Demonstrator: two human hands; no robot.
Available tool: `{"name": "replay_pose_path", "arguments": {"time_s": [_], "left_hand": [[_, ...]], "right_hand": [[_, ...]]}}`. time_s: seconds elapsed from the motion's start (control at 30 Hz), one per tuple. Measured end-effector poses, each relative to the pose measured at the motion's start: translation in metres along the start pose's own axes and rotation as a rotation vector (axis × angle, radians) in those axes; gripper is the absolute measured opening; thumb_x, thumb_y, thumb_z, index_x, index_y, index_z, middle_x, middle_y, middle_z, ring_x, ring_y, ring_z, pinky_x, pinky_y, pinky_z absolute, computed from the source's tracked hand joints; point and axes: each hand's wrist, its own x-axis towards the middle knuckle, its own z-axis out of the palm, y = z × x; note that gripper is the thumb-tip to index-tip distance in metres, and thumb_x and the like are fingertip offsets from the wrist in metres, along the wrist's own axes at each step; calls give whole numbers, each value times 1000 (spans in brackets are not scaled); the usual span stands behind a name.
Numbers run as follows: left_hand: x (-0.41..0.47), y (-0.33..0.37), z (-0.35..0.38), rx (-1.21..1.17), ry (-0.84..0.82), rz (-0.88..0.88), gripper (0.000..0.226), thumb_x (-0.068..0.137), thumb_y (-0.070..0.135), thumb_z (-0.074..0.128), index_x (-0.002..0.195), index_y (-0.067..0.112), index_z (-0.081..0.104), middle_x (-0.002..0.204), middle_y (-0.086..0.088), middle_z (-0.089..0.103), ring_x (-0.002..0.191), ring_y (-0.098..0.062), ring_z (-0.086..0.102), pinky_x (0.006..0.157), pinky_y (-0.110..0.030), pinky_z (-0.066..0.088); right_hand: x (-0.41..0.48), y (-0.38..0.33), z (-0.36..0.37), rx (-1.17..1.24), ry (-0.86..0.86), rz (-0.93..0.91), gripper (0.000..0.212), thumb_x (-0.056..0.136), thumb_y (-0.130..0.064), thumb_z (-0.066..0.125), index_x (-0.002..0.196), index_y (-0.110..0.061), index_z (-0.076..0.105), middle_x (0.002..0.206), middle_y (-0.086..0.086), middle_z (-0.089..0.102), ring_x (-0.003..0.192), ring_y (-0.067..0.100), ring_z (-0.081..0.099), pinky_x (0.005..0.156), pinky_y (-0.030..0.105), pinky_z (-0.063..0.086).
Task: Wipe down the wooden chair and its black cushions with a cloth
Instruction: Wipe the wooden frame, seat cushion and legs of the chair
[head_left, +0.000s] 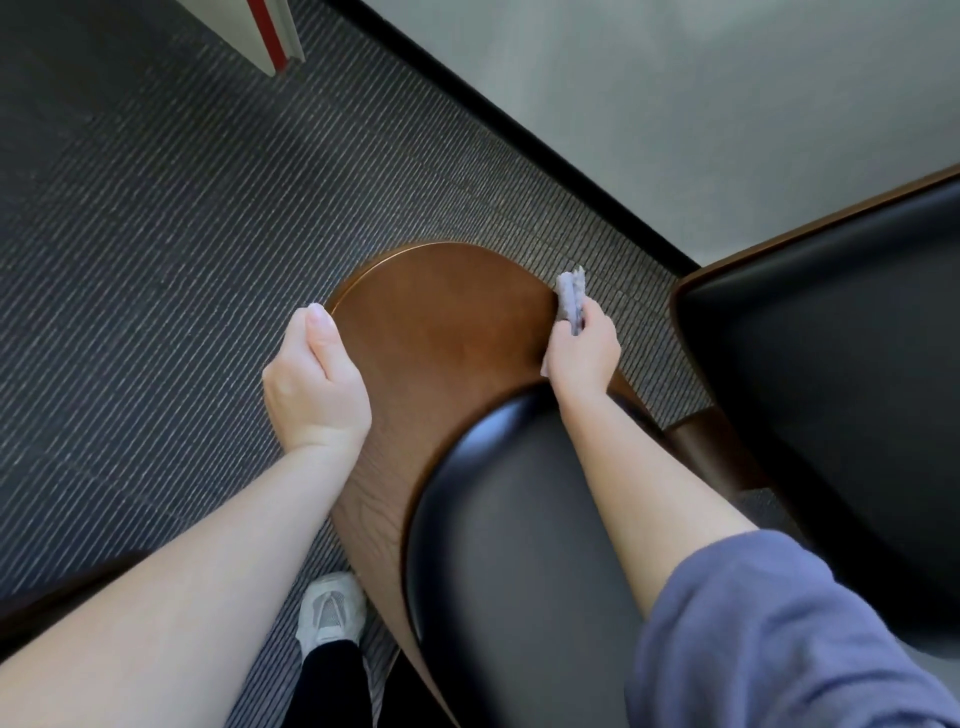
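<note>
Cloth (570, 296) bunched in R grip (584, 358) at chair back (441, 322) edge; L grip (314, 384) clasps opposite edge.

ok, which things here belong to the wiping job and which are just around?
Job: cloth, right hand holding it, left hand on the wooden chair, black cushion.
Around: carpet, shoe, red-edged panel.

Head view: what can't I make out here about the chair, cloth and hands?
All in the head view:
- Left hand fingers: hidden behind the wooden chair edge they grip.
- Cloth: mostly bunched inside the right hand; its size is unclear.
- Chair legs: hidden under the black cushion and the arms.
- Second chair: cut off by the right edge.
</note>
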Motion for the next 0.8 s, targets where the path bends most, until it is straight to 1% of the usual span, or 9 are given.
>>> {"name": "replay_pose_path", "arguments": {"time_s": [0.07, 0.17, 0.23, 0.33, 0.43, 0.57, 0.63, 0.7, 0.8], "left_hand": [[0, 0, 0, -10, -7, -1, 38, 102, 35, 21, 75, 14, 38, 59, 7, 36, 58, -18, 36, 61, -30, 20], [-1, 1, -2, -13, -13, 12, 36, 104, 31, 23, 73, 17, 34, 59, 8, 34, 55, -9, 34, 59, -28, 18], [-1, 1, -2, -12, -13, 18, 35, 103, 31, 22, 72, 17, 33, 58, 8, 33, 54, -7, 34, 58, -27, 17], [0, 1, -2, -32, -29, 15, 35, 102, 33, 22, 73, 17, 34, 57, 8, 33, 54, -7, 33, 59, -29, 17], [1, 1, -4, -50, -47, 27, 35, 102, 32, 22, 73, 17, 35, 57, 9, 32, 54, -6, 33, 59, -29, 17], [2, -2, -4, -65, -65, 50, 35, 103, 32, 23, 75, 17, 36, 58, 9, 34, 54, -6, 34, 58, -30, 17], [3, -4, -4, -67, -91, 57, 37, 105, 31, 24, 71, 23, 33, 58, 8, 32, 53, -6, 34, 56, -31, 21], [4, -5, -6, -73, -113, 87, 40, 106, 30, 25, 67, 28, 29, 59, 8, 31, 52, -4, 35, 53, -21, 28], [5, -8, -9, -108, -147, 100, 39, 107, 30, 25, 69, 26, 32, 62, 8, 34, 55, 1, 38, 57, -15, 31]], "right_hand": [[-9, -8, 4, 68, -12, -71, 19, 88, -11, 46, 101, -17, 60, 97, 5, 62, 86, 15, 57, 82, 29, 45], [-11, -19, -4, 55, -32, -16, 36, 87, -8, 48, 121, -18, 54, 99, -3, 61, 89, 14, 55, 81, 23, 39], [-11, -28, -4, 4, -36, -13, 40, 87, -8, 48, 125, -18, 50, 103, 1, 61, 92, 17, 55, 82, 26, 40], [-18, -46, 1, 37, -78, -149, 35, 84, -6, 47, 117, -17, 51, 100, 5, 63, 90, 19, 59, 84, 33, 47], [-19, -52, 0, 72, -38, -103, 30, 84, -5, 45, 111, -17, 51, 95, 5, 62, 85, 18, 58, 82, 35, 50], [-36, -63, 8, 140, -56, -281, 30, 84, -7, 46, 110, -18, 55, 95, 2, 61, 84, 14, 56, 76, 23, 45], [-38, -64, 10, 189, -44, -286, 25, 86, -10, 45, 107, -19, 56, 92, 1, 62, 83, 13, 57, 77, 24, 46], [-40, -66, 10, 234, -17, -254, 21, 87, -10, 45, 102, -19, 56, 89, 0, 63, 81, 14, 58, 77, 28, 47], [-55, -75, 13, 224, -50, -426, 22, 88, -8, 48, 106, -18, 57, 86, -2, 61, 79, 14, 57, 72, 24, 44]]}}
